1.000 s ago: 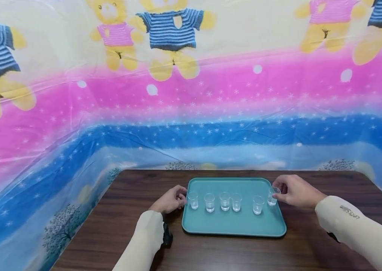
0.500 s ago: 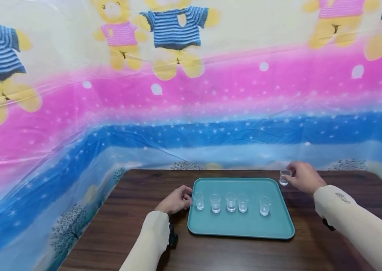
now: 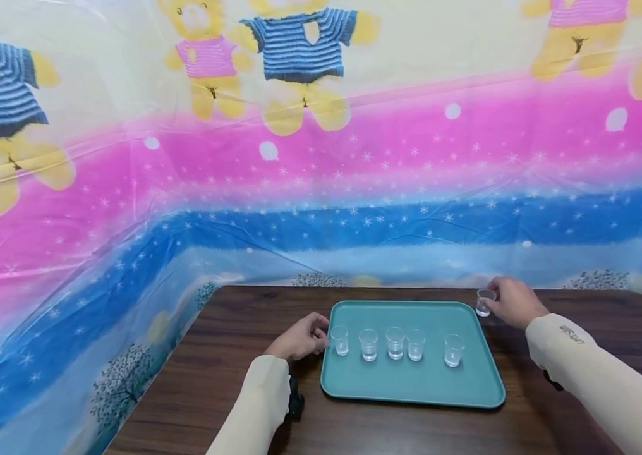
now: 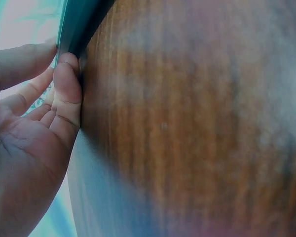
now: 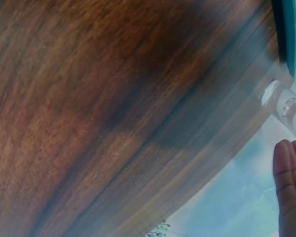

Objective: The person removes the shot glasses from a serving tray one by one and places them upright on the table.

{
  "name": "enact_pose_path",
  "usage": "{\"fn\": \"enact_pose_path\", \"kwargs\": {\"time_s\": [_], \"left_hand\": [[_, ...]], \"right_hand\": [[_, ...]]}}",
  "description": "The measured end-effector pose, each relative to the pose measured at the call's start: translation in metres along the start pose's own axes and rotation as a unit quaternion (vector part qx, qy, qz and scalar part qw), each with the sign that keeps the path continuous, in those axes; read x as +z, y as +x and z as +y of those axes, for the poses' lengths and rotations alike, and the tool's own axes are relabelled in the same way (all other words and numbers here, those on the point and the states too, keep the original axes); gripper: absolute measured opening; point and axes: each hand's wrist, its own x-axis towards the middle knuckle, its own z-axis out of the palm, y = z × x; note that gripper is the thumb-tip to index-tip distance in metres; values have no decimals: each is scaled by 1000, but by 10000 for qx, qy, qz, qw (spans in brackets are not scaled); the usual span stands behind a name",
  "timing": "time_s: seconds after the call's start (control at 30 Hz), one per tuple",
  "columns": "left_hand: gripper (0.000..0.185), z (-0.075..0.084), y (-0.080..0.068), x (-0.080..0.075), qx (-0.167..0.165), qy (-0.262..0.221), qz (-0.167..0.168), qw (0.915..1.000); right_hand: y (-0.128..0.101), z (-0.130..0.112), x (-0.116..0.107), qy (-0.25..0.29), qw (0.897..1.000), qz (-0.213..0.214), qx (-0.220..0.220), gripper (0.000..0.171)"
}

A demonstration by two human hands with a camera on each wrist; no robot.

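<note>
In the head view, my right hand (image 3: 516, 302) grips a small clear shot glass (image 3: 484, 303), upright by the tray's far right corner, outside its rim. The right wrist view catches the glass (image 5: 282, 103) and part of the fingers (image 5: 285, 168) at its right edge. My left hand (image 3: 299, 337) is at the left side of the teal tray (image 3: 412, 392). Seen from the left wrist, thumb and fingers pinch the tray's rim (image 4: 71, 29). Several similar shot glasses (image 3: 395, 344) stand upright in a loose row across the tray, one (image 3: 340, 341) close to the left hand.
The tray lies on a dark wood-grain table (image 3: 230, 354). Behind the table hangs a patterned cloth (image 3: 309, 234) with teddy bears, which also runs along both sides. A black band (image 3: 295, 399) shows at the left sleeve.
My right hand has carried its glass from the tray's right end up and over the rim to the table beyond, lowering slightly at the last. The left hand stays at the tray's edge.
</note>
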Motion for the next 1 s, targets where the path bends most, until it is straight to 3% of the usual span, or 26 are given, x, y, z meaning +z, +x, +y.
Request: {"fn": "enact_pose_path", "kwargs": {"time_s": [0.2, 0.37, 0.73, 1.0], "left_hand": [[38, -2, 1, 0, -51, 39, -1, 10000], [38, -2, 1, 1, -76, -10, 0, 10000], [37, -1, 0, -1, -74, -36, -6, 10000], [36, 1, 1, 0, -34, 30, 7, 10000]], "right_hand": [[-3, 0, 1, -5, 10000, 36, -29, 45], [-7, -3, -2, 108, 9993, 125, -327, 54], [-18, -26, -3, 541, 9926, 48, -1087, 33], [-32, -37, -3, 654, 9893, -348, -1255, 41]]}}
